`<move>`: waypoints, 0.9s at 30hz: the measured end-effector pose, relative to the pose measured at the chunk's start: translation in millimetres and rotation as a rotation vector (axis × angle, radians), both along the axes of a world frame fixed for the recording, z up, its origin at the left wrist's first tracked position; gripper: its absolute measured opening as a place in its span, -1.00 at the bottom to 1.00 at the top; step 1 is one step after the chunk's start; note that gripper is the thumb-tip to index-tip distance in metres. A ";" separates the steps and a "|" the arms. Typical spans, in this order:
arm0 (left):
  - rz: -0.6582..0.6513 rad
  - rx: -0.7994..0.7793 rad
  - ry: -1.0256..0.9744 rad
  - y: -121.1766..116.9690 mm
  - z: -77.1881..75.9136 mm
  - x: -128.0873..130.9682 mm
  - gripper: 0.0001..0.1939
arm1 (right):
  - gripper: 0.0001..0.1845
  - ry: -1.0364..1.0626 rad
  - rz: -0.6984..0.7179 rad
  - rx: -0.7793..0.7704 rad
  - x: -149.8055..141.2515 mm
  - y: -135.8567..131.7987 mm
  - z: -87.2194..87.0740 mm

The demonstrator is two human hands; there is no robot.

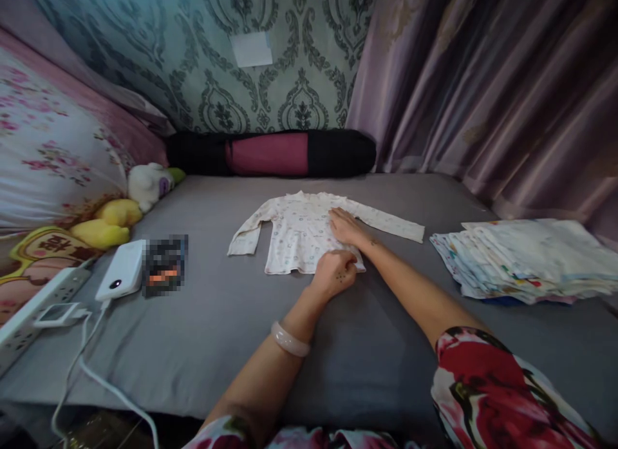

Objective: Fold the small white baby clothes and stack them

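A small white long-sleeved shirt (294, 233) with a faint print lies spread out on the grey bed sheet, its collar facing the wall. Its right-hand sleeve stretches straight out, while the left-hand one bends down towards me. My right hand (344, 227) rests flat on the right part of the shirt's body, fingers extended. Curled at the lower right corner of the hem, my left hand (335, 272) pinches the shirt's edge; its fingertips are partly hidden. A pale bangle (290, 339) circles my left wrist.
Folded clothes (526, 259) are stacked at the right. Left of the shirt lie a white power bank (121, 270), a blurred-out item (165, 265), a power strip (41, 314) with cables, and plush toys (109, 223). A black-and-red roll (270, 154) lies along the wall.
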State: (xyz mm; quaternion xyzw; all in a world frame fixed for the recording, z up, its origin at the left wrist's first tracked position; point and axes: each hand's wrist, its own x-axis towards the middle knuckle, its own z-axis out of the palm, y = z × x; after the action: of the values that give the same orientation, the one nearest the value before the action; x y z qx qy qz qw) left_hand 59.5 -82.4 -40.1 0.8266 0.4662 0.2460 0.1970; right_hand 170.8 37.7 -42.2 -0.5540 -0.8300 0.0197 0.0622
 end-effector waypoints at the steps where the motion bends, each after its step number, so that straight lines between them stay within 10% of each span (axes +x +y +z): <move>1: 0.051 -0.006 -0.052 3.8 -0.3 -5.2 -0.72 | -0.49 0.012 -0.032 -0.013 -5.4 -1.7 -5.6; 7: 0.375 -0.062 -0.200 24.3 5.2 -38.6 -0.69 | -0.32 0.052 -0.105 -0.036 -11.5 -7.2 -26.5; 15: 0.504 -0.118 -0.188 29.2 14.5 -76.3 -0.70 | -0.40 -0.006 -0.116 -0.094 -15.0 -0.1 -6.6; 27: 0.870 -0.047 0.057 31.0 15.6 -201.8 -0.65 | -0.31 0.143 -0.259 -0.088 -46.3 69.0 -10.4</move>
State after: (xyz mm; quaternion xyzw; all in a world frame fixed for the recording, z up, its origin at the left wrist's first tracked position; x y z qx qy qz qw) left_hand -142.3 -51.4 -24.5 0.5551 0.7818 0.2724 0.0806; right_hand 124.5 106.7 -52.6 -0.6557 -0.7435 0.0873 0.0986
